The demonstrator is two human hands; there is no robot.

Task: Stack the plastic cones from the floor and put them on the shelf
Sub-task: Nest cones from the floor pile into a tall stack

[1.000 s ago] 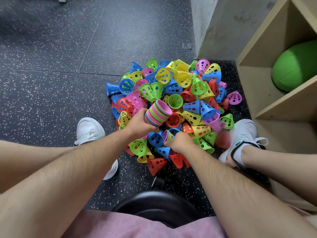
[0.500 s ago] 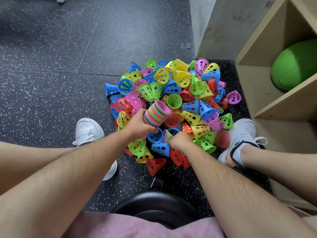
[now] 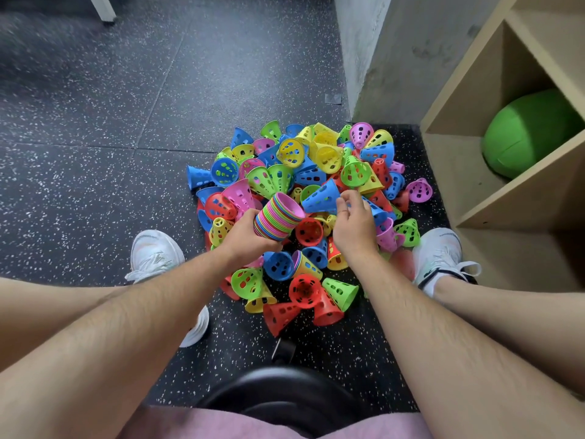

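— First, the left hand (image 3: 250, 231)?
— Wrapped tight round a nested stack of plastic cones (image 3: 278, 217), gripping its lower part. Held tilted, pink rim uppermost, open mouth turned up and to the right, just above the heap.

— And the right hand (image 3: 353, 228)?
— Lifted over the middle of the heap, with fingertips (image 3: 343, 201) pinching the wide end of a single blue cone (image 3: 319, 199). Carried on its side, narrow end aimed at the mouth of the stack and just beside the pink rim. Touching or not: cannot tell. Not yet inside.

— Whereabouts of the loose ones?
— Tumbled in a pile of loose cones (image 3: 329, 160) on the speckled black floor (image 3: 95, 185): blue, green, yellow, red and pink, all perforated, lying every way up. Heaped between a left white shoe (image 3: 155, 255) and a right white shoe (image 3: 440, 251), at the foot of a grey wall (image 3: 380, 58), just left of a wooden shelf (image 3: 456, 172).

— Anything in that shelf?
— A green ball (image 3: 535, 134), tucked into the upper compartment in view.

— Nearest the camera?
— Bare forearms and knees, pink shorts (image 3: 253, 426), and the edge of a round black stool seat (image 3: 278, 391).
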